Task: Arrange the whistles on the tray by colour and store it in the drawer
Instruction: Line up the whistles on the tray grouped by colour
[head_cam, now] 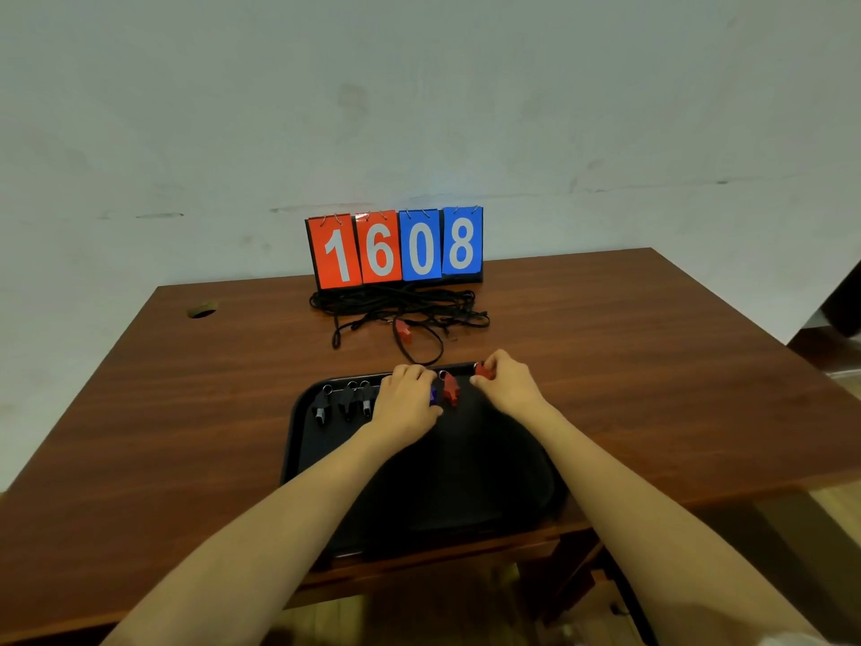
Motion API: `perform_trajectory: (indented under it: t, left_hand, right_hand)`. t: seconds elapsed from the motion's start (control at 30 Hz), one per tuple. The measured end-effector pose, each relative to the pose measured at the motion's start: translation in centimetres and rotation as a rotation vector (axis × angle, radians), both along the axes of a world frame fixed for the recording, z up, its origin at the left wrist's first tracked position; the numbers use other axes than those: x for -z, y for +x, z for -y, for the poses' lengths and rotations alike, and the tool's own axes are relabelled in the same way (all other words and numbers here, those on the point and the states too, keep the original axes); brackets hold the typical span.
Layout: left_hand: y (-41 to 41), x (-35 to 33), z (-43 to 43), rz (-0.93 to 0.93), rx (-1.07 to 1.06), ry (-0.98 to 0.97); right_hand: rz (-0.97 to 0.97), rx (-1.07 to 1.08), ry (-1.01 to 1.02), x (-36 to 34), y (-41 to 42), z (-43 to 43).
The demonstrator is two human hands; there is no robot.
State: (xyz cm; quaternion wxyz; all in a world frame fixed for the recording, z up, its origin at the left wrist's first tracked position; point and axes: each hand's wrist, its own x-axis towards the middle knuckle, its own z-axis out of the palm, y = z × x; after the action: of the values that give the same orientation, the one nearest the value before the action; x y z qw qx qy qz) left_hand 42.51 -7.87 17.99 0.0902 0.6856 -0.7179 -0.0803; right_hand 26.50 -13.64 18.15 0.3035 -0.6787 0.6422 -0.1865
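Right fingers: the right hand (509, 385) has thumb and forefinger clamped on a small red plastic whistle (484, 369), held at the far right end of the row, probably so that it lands beside its own colour.
Left fingers: the left hand (406, 399) lies palm down with its fingers bent over a blue plastic whistle (433, 394). I cannot tell whether they grip it or only steady it (just a sliver of blue shows by the thumb).
Between the hands: a second red whistle (450, 389) lies on the tray just right of the blue one, so red follows blue.
Left of the hands: three black plastic whistles (347, 402) lie side by side, metal rings towards the far rim, as a finished colour group.
Tray: the black plastic tray (300, 440) sits at the near edge of the brown wooden table (186, 412), handy for lifting later.
Beyond the tray: a third red whistle (403, 331) lies among tangled black cord lanyards (400, 303), apart from the tray, so sorting looks unfinished.
Backdrop: a red and blue flip-card scoreboard (396, 247) stands against the wall.
Drawer: not plainly in view; storing comes last.
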Motion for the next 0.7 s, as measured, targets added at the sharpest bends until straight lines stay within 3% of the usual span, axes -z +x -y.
perform_trajectory:
  t: [0.33,0.7]
  left_hand:
    - [0.9,1.5,0.2,0.261,0.119,-0.036]
    - [1.2,1.3,0.0,0.262,0.144,-0.015]
  right_hand:
    - [-0.051,0.048,0.081,1.5,1.9,1.0]
    - [-0.05,0.088,0.073,1.9,2.2,2.0]
